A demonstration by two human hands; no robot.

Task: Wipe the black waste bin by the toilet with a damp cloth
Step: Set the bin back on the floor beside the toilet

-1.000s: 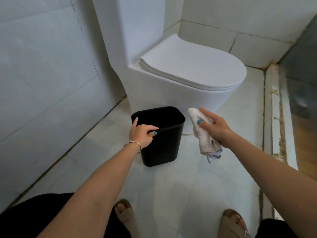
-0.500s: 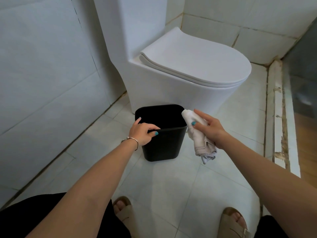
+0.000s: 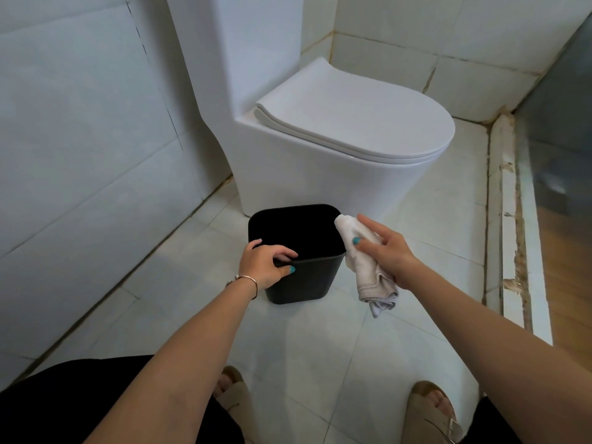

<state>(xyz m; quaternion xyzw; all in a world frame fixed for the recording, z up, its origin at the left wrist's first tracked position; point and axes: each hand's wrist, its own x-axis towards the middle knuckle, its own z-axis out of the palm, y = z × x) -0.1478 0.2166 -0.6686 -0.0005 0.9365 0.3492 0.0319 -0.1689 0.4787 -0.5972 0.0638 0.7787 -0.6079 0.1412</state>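
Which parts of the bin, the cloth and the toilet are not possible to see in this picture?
All in the head view:
- Bin inside: too dark to see its bottom or contents.
- Bin rim, near-left corner: covered by the left hand.
- Cloth middle: hidden in the right hand; whether it is damp cannot be judged.
- Toilet tank top: cut off by the upper edge.

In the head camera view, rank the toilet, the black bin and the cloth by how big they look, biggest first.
1. toilet, by far the largest
2. bin
3. cloth, smallest, though the right hand covers part of it
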